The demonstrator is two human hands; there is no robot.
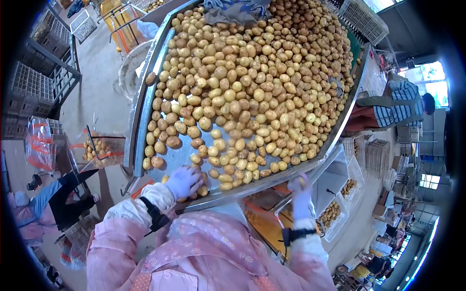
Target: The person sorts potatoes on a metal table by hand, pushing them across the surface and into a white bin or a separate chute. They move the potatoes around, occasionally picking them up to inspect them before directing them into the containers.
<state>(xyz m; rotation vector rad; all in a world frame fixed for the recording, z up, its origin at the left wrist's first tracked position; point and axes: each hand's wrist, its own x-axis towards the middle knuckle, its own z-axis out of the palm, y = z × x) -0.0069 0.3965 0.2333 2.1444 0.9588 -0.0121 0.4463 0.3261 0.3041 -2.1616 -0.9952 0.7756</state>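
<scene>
A big heap of small yellow-brown potatoes (252, 97) lies on a metal sorting table (179, 157) in front of me. My left hand (184, 183), in a pale lilac glove, is closed over a few potatoes at the near edge, its fingers curled down onto them. My right hand (301, 191), gloved alike, is raised past the table's near rim, beside a white chute (330, 179). A yellowish potato shows among its curled fingers, partly covered by them. Black bands circle both wrists.
Crates of potatoes (331, 213) stand low on the right. A bag of potatoes (99, 148) hangs on a frame at the left. Grey cloth (238, 12) lies on the heap's far end. A person in a striped top (398, 104) stands right; another person (34, 213) is left.
</scene>
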